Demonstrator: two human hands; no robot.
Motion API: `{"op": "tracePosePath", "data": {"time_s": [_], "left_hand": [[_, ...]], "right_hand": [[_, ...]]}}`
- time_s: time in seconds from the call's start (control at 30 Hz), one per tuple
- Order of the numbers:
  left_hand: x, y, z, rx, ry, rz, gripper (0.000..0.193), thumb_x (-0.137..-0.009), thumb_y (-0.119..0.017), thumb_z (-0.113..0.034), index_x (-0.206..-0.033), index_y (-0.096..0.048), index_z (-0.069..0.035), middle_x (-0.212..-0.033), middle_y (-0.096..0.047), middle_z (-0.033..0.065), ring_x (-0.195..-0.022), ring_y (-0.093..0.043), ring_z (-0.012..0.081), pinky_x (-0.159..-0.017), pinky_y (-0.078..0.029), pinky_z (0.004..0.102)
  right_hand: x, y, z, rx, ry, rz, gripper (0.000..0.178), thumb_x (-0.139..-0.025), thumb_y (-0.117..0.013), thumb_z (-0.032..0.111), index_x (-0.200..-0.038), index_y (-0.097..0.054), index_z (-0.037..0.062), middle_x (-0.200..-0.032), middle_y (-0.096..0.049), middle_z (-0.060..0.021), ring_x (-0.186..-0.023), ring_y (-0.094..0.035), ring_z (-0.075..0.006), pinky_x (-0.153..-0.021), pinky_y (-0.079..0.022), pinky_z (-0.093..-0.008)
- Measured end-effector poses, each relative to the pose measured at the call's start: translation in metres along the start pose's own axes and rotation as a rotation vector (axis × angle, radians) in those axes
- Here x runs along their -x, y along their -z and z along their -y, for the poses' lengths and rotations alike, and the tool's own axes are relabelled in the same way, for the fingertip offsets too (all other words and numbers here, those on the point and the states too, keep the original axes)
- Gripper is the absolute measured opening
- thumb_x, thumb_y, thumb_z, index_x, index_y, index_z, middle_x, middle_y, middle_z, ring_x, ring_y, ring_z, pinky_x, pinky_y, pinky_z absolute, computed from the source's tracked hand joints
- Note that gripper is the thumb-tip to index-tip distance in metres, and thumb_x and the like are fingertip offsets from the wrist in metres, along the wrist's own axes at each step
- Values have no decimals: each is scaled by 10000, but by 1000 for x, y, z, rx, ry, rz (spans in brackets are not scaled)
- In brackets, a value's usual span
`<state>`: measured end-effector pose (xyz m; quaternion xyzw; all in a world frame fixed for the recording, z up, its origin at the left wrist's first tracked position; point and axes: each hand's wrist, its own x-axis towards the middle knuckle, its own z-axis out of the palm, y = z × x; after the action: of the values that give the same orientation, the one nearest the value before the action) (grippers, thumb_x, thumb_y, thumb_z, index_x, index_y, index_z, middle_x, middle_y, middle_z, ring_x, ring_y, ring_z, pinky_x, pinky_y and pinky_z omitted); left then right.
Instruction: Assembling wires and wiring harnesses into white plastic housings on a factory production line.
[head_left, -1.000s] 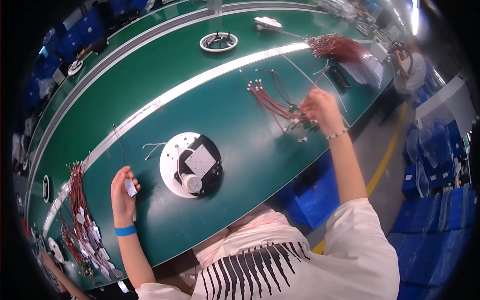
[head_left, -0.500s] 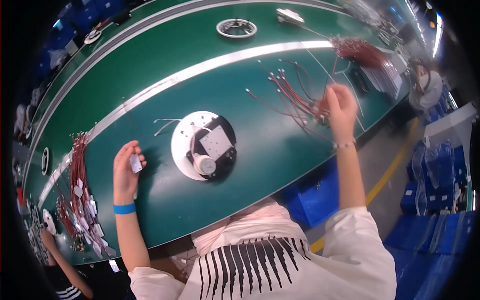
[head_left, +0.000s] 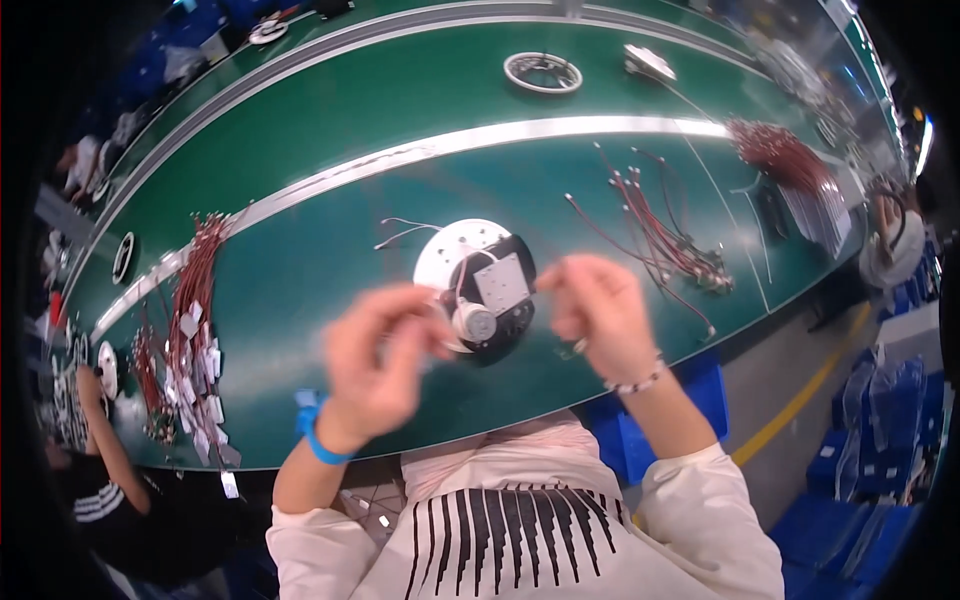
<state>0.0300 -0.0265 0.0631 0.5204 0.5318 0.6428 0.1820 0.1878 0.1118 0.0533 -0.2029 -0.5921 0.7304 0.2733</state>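
Note:
A round white disc [head_left: 440, 255] lies on the green table before me, a black plate [head_left: 518, 322] covering part of it. On the black plate sit a square white board [head_left: 502, 283] and a small round cylinder part [head_left: 476, 322]. A white lead [head_left: 412, 224] runs off its far left side. My left hand [head_left: 380, 355], blurred, hovers at the disc's left with curled fingers by the cylinder part. At the disc's right edge is my right hand [head_left: 605, 315], its fingers drawn together. What either hand holds is too smeared to make out.
Loose red wires with white connectors [head_left: 665, 235] lie to the right. Beyond them is a large red wire bundle [head_left: 785, 155]. Tagged red wires [head_left: 190, 350] lie at the left. A white ring [head_left: 543, 73] stands beyond the pale strip. A co-worker's arm [head_left: 110, 440] is at far left.
Both hands have moved in toward the disc, the right one leaving the loose red wires. The small white piece seen in my left hand no longer shows clearly. The view has shifted.

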Motion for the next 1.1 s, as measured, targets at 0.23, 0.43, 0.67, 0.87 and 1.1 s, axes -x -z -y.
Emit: {"op": "tracePosePath", "data": {"time_s": [0.23, 0.43, 0.67, 0.87, 1.1], "left_hand": [[17, -35, -9, 184, 291, 243, 159, -813, -408, 17, -904, -535, 44, -719, -586, 90, -591, -565, 116, -533, -464, 218], [35, -41, -3, 167, 335, 257, 161, -768, -488, 1, -917, -544, 24, -875, -579, 107, -770, -590, 161, -600, -483, 239], [1, -7, -25, -178, 210, 134, 208, -803, -456, -97, -943, -533, 36, -931, -586, 130, -704, -594, 164, -577, -474, 241], [-9, 1, -17, 397, 427, 209, 304, -910, -307, -204, -880, -482, 43, -723, -579, 148, -442, -523, 135, -434, -425, 208], [-13, -18, -14, 598, 550, 158, 218, -907, -339, -194, -825, -430, -14, -622, -544, 107, -475, -533, 146, -427, -441, 230]], "right_hand": [[-5, -40, 1, -477, -189, 133, 285, -899, -344, 239, -931, -488, -5, -841, -581, -144, -746, -589, -209, -572, -466, -240], [-2, -37, 4, -521, -167, 40, 248, -905, -340, 231, -841, -457, 22, -539, -328, 10, -448, -344, -85, -440, -318, -218], [29, -38, 5, 45, -130, 244, 216, -884, -405, 164, -782, -512, 6, -536, -393, 40, -445, -341, -21, -405, -274, -166], [44, -28, -5, 210, -156, 403, 204, -863, -415, 101, -744, -545, -2, -557, -452, 25, -478, -384, -31, -423, -290, -185], [41, -23, 9, 70, -104, 320, 191, -844, -443, 69, -989, -518, -28, -718, -536, -31, -558, -466, -50, -495, -373, -172]]}}
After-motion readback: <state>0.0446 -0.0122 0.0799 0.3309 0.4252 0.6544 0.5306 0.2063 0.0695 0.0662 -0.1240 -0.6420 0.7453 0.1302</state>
